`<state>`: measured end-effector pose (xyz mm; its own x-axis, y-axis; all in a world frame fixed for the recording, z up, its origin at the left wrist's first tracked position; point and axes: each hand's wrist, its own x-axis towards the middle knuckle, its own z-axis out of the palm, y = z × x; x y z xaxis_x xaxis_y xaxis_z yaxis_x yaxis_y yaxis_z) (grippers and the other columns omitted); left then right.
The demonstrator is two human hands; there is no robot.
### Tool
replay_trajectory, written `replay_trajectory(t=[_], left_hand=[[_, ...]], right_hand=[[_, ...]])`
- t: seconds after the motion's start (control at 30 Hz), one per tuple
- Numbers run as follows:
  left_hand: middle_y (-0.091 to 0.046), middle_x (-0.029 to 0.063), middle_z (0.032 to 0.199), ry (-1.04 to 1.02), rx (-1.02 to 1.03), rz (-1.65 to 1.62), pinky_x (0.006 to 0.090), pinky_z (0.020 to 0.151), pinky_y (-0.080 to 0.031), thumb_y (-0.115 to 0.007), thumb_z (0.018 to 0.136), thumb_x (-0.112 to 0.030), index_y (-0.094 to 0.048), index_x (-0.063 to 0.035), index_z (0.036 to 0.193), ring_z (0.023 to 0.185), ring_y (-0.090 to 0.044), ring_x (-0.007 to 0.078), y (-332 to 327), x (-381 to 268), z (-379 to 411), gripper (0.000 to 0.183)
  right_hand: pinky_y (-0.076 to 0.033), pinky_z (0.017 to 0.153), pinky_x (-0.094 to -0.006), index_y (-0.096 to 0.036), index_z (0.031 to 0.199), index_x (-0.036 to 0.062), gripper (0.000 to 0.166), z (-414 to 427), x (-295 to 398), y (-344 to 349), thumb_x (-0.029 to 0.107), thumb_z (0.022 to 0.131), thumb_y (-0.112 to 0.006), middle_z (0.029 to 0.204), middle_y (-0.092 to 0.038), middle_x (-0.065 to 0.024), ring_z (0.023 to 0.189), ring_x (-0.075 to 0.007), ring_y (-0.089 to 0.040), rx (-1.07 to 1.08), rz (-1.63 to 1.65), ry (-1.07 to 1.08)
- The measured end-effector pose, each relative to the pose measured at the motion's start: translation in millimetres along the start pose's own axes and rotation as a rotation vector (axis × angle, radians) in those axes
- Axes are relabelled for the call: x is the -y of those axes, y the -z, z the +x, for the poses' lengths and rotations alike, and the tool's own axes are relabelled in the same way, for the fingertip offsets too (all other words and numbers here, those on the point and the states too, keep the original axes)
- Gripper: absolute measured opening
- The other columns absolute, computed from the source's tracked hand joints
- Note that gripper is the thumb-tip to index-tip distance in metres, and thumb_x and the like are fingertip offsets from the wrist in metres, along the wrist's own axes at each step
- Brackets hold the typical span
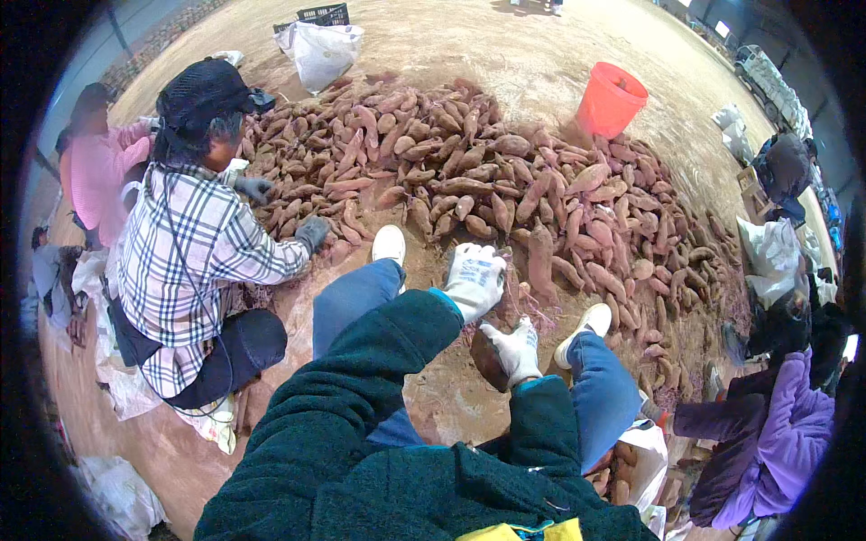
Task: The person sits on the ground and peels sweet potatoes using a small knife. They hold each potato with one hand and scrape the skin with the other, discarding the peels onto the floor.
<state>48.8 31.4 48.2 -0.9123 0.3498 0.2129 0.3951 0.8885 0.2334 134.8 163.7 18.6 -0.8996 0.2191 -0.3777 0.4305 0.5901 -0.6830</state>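
My left hand (475, 280), in a white knit glove with blue print, has its fingers curled downward at the near edge of a large heap of sweet potatoes (467, 182). Thin roots show beside its fingertips; whether it grips anything is hidden. Lower and to the right, my right hand (519, 351), in a matching glove, is closed around a dark, rounded sweet potato (490, 357), which sticks out to the left of the fingers. A long sweet potato (540, 257) lies at the heap's edge between my shoes, beyond the right hand.
A co-worker in a checked shirt (196, 237) sits at left, gloved hands on the heap. A red bucket (611, 100) stands behind it. A white sack (646, 460) with sweet potatoes is by my right knee. Another person in purple (791, 439) is at lower right.
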Motion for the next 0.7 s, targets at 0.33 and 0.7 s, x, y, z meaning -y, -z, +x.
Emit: replay_trajectory(t=[0.33,0.7], left_hand=[[-0.061,0.0072,0.095,-0.051,-0.019,0.108,0.0403,0.091,-0.036,-0.066,0.075,-0.023,-0.067,-0.0132,0.083,0.098,-0.056,0.0256,0,-6,-1,0.013],[-0.057,0.014,0.08,0.263,-0.193,-0.425,0.0423,0.07,-0.048,-0.066,0.071,-0.014,-0.059,-0.0046,0.072,0.078,-0.059,0.0341,-25,-10,-6,0.012]], right_hand=[[-0.039,0.103,-0.0389,-0.042,0.135,-0.0072,0.096,8,-8,-7,0.049,0.066,-0.079,0.132,-0.051,-0.0266,0.123,-0.0363,-0.05,-0.006,-0.064,0.013],[-0.046,0.093,-0.0394,-0.055,0.119,-0.0039,0.075,8,-25,-11,0.043,0.067,-0.08,0.114,-0.063,-0.0226,0.108,-0.0347,-0.06,-0.019,0.198,0.123]])
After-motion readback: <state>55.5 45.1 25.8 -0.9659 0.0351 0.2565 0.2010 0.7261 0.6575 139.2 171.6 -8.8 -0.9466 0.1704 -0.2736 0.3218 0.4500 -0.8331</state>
